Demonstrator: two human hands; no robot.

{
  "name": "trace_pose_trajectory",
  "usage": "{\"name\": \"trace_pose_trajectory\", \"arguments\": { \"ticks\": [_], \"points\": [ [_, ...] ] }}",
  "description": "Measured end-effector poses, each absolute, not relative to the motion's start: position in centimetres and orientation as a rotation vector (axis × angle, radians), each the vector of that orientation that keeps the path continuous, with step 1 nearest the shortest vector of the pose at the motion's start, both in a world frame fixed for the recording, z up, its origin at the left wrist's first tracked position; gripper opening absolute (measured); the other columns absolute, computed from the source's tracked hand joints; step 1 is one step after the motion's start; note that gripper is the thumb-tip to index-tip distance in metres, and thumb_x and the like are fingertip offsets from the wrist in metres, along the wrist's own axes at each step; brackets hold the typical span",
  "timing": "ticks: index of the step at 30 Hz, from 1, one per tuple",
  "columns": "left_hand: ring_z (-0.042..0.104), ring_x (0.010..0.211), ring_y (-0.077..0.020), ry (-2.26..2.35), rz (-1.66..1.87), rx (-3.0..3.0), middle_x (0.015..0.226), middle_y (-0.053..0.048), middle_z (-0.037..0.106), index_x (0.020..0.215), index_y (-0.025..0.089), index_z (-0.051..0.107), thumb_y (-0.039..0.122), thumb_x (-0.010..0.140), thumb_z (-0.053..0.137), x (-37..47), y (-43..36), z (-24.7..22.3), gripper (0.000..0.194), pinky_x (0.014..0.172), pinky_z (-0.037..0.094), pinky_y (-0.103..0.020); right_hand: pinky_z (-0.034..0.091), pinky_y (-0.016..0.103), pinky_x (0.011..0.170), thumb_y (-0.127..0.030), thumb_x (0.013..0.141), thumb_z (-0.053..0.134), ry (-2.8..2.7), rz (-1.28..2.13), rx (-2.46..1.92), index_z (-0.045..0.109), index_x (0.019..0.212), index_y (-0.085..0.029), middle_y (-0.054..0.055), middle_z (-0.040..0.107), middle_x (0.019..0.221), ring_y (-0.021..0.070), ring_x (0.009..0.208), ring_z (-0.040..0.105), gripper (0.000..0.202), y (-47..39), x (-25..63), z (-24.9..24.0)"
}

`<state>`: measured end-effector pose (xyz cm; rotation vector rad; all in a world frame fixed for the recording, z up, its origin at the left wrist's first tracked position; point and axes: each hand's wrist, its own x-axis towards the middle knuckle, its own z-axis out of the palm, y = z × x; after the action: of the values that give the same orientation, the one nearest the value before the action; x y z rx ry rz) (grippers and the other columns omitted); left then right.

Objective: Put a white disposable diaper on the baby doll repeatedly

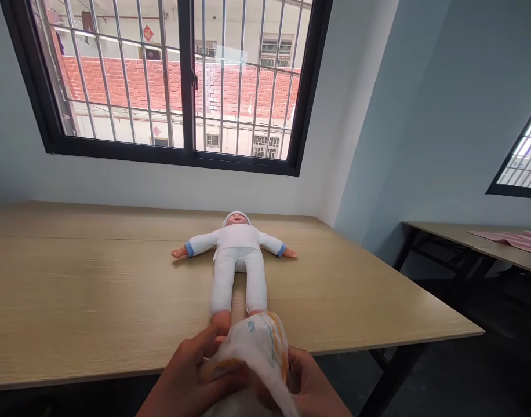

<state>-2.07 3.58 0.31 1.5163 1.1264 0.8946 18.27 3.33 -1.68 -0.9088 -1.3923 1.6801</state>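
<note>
A baby doll point(237, 260) in white clothes and a white cap lies on its back on the wooden table point(95, 289), arms spread, feet toward me. Both my hands hold a white diaper point(257, 350) with orange and blue print at the table's near edge, right at the doll's feet. My left hand point(196, 376) grips its left side, fingers over the front. My right hand point(311, 385) holds its right side from underneath. The diaper hides the doll's right foot.
A large barred window point(178, 81) is behind the table, with a brick building outside. To the right, across a dark floor gap, stands a second table point(478, 243) with a pink striped cloth point(513, 240) on it.
</note>
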Motion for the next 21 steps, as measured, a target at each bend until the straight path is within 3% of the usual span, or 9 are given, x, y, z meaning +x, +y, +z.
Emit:
{"name": "trace_pose_trajectory", "arguments": {
  "ticks": [3,5,7,10,13,16,18,21],
  "points": [
    [0.061,0.076,-0.0167,1.083,0.944,1.446,0.092,-0.003,0.069,0.100,0.020,0.058,0.051,0.071,0.072,-2.0,4.0,0.3,0.045,0.065,0.047,-0.022,0.048,0.034,0.094,-0.046,0.050,0.089,-1.352,1.673,-0.794,0.057,0.123,-0.019,0.009,0.064,0.117,0.0289,0.110,0.058,0.084,3.3,17.4,-1.7],
    [0.060,0.076,-0.0160,1.047,0.975,1.410,0.091,-0.003,0.068,0.099,0.019,0.057,0.053,0.072,0.070,-1.9,3.9,0.8,0.045,0.063,0.045,-0.021,0.047,0.034,0.094,-0.049,0.055,0.086,-1.366,1.679,-0.725,0.050,0.131,-0.023,0.009,0.062,0.121,0.0278,0.112,0.057,0.088,3.1,17.1,-1.3],
    [0.058,0.075,-0.0153,1.036,0.992,1.370,0.087,-0.003,0.067,0.096,0.018,0.057,0.055,0.073,0.068,-1.6,3.7,1.2,0.045,0.062,0.043,-0.021,0.049,0.033,0.090,-0.055,0.068,0.076,-1.364,1.618,-0.751,0.055,0.125,-0.020,0.009,0.065,0.113,0.0258,0.104,0.061,0.071,3.3,17.0,-1.1],
    [0.056,0.070,-0.0137,1.035,0.997,1.314,0.080,-0.002,0.064,0.091,0.017,0.057,0.057,0.073,0.067,-1.5,3.9,1.4,0.045,0.060,0.041,-0.020,0.051,0.031,0.080,-0.059,0.079,0.063,-1.292,1.484,-0.828,0.065,0.100,-0.013,0.010,0.069,0.093,0.0231,0.087,0.065,0.051,4.2,17.3,-1.2],
    [0.055,0.066,-0.0133,1.003,0.979,1.334,0.074,-0.001,0.061,0.085,0.016,0.055,0.059,0.073,0.066,-1.8,4.5,1.4,0.046,0.056,0.039,-0.019,0.051,0.030,0.078,-0.055,0.083,0.061,-1.266,1.281,-0.902,0.063,0.100,-0.015,0.010,0.068,0.094,0.0202,0.084,0.064,0.044,5.1,18.2,-1.4],
    [0.050,0.058,-0.0107,1.032,0.980,1.363,0.068,0.001,0.058,0.082,0.017,0.054,0.061,0.071,0.066,-2.3,5.1,1.6,0.047,0.050,0.035,-0.018,0.050,0.025,0.076,-0.047,0.082,0.066,-1.237,0.752,-1.074,0.058,0.111,-0.019,0.007,0.065,0.097,0.0163,0.083,0.061,0.041,4.7,19.3,-1.3],
    [0.049,0.058,-0.0106,1.049,1.003,1.362,0.067,0.001,0.058,0.082,0.017,0.054,0.060,0.071,0.066,-2.5,5.1,2.0,0.046,0.050,0.036,-0.017,0.048,0.021,0.071,-0.039,0.081,0.068,-1.260,0.425,-1.105,0.061,0.104,-0.022,0.003,0.063,0.086,0.0137,0.076,0.059,0.030,3.8,19.5,-1.2],
    [0.047,0.058,-0.0094,1.064,1.029,1.376,0.067,0.002,0.057,0.081,0.017,0.054,0.059,0.074,0.065,-2.5,5.0,2.5,0.043,0.050,0.035,-0.017,0.047,0.018,0.062,-0.036,0.084,0.065,-1.653,0.464,-0.910,0.067,0.091,-0.025,-0.001,0.061,0.069,0.0115,0.063,0.057,0.014,2.1,18.7,-1.4]
  ]
}}
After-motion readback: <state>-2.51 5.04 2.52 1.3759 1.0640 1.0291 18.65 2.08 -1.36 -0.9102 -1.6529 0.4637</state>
